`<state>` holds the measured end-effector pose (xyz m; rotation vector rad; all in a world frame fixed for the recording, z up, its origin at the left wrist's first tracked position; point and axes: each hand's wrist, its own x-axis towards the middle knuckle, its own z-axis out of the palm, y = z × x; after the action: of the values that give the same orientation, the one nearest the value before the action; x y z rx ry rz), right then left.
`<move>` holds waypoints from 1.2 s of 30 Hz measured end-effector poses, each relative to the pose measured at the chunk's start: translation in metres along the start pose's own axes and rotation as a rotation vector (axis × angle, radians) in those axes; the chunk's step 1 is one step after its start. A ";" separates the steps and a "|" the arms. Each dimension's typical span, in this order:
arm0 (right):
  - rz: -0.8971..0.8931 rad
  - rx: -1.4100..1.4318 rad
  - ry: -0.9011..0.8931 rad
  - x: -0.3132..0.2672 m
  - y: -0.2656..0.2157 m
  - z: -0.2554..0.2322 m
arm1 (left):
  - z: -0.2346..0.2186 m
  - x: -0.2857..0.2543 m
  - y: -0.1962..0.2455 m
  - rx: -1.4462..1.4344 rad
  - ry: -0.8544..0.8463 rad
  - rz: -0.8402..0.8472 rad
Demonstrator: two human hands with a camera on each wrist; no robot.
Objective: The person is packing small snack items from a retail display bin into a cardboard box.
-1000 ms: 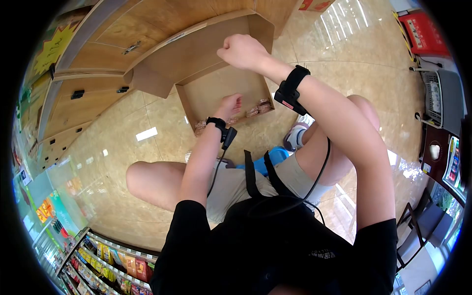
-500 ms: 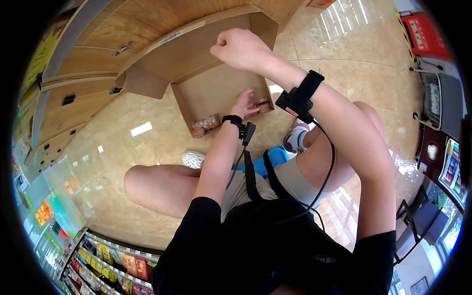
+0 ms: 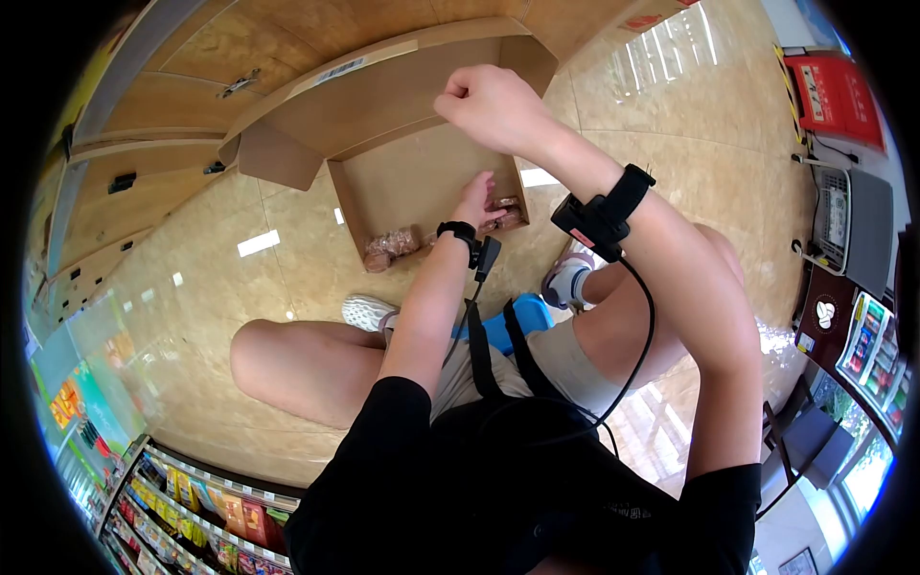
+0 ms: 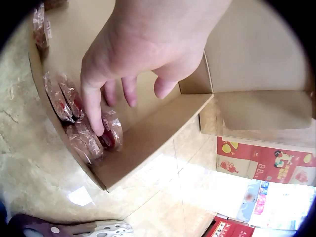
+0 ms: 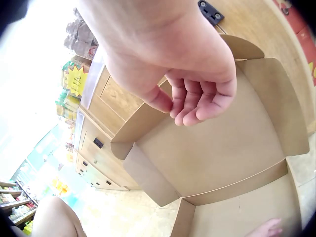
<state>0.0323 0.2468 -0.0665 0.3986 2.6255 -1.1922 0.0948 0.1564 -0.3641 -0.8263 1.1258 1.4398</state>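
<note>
A shallow cardboard box (image 3: 401,182) lies on the floor, its lid raised against the wooden cabinets. Along its near wall sit several brownish packs (image 3: 391,245) in clear crinkly plastic. My left hand (image 3: 473,203) reaches into the near right corner, fingers apart and pointing down. In the left wrist view, its index fingertip is right at a wrapped pack (image 4: 112,131) with a dark red label, beside other wrapped packs (image 4: 83,141). My right hand (image 3: 498,110) hovers in front of the lid (image 5: 217,148), fingers loosely curled and holding nothing.
Wooden cabinets (image 3: 192,120) with black hardware stand behind the box. My knees flank a blue seat (image 3: 522,321). A cable (image 3: 644,335) hangs from the right wrist strap. Snack shelves (image 3: 201,508) are at lower left, a grey cart (image 3: 862,225) at right.
My left hand has moved right along the box's near wall to the corner packs, and its fingers have spread. The right hand stays raised near the lid with small shifts.
</note>
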 end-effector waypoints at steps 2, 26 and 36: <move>0.012 -0.006 -0.029 -0.001 -0.002 -0.001 | 0.001 0.005 -0.003 0.002 0.005 0.014; -0.073 0.005 -0.019 0.006 -0.006 0.004 | -0.038 -0.026 0.044 -0.002 -0.124 0.139; -0.076 -0.036 -0.007 0.008 -0.004 0.000 | -0.050 -0.100 0.111 0.047 -0.214 0.238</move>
<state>0.0238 0.2456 -0.0664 0.2897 2.6739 -1.1652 0.0000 0.0794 -0.2648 -0.5032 1.1159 1.6492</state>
